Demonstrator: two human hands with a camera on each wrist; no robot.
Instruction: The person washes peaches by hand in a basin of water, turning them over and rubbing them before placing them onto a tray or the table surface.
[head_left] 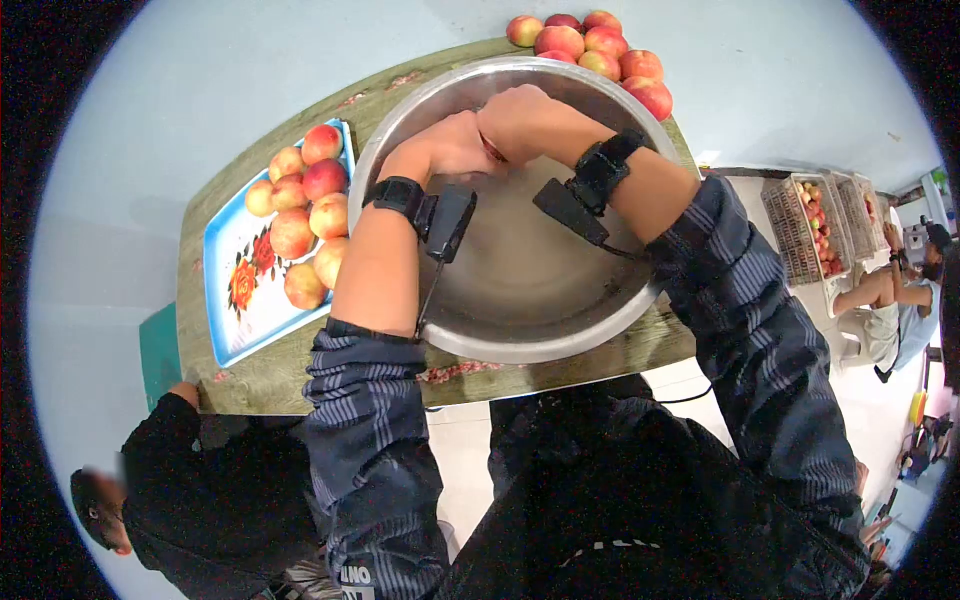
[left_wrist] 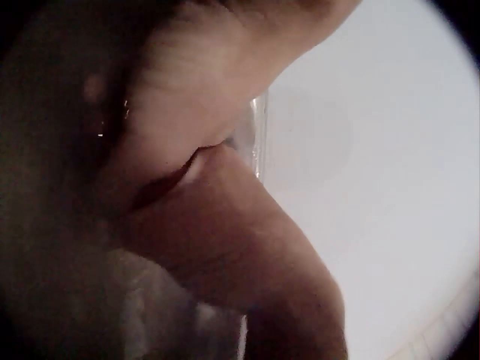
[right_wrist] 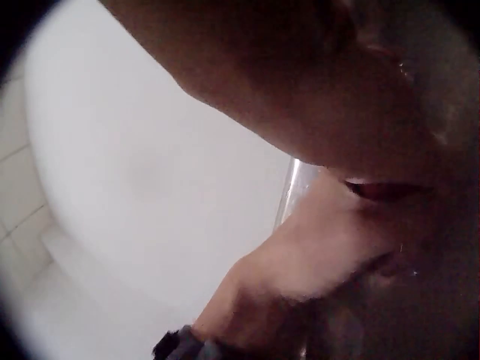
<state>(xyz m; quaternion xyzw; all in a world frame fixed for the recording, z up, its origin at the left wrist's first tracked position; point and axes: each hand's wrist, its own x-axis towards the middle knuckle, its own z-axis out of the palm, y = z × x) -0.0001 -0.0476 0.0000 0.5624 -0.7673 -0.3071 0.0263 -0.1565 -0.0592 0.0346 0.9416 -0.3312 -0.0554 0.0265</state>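
Note:
Both hands are together inside a large metal basin (head_left: 560, 345) of cloudy water, near its far side. My left hand (head_left: 455, 145) and right hand (head_left: 518, 118) meet around a red peach (head_left: 492, 150). Only a dark red sliver of it shows between them. In the left wrist view, the peach (left_wrist: 161, 191) is a thin strip between the two hands. The right wrist view also shows the peach (right_wrist: 386, 191) in the gap. Most of the fingers are hidden beneath the hands and in the shadow of the basin.
Left of the basin, a blue-rimmed floral tray (head_left: 222, 335) holds several peaches (head_left: 292, 233). More peaches (head_left: 605, 65) are piled behind the basin by the wall. A person (head_left: 215, 490) sits at the lower left. Fruit crates (head_left: 795, 225) and another person (head_left: 910, 300) are far right.

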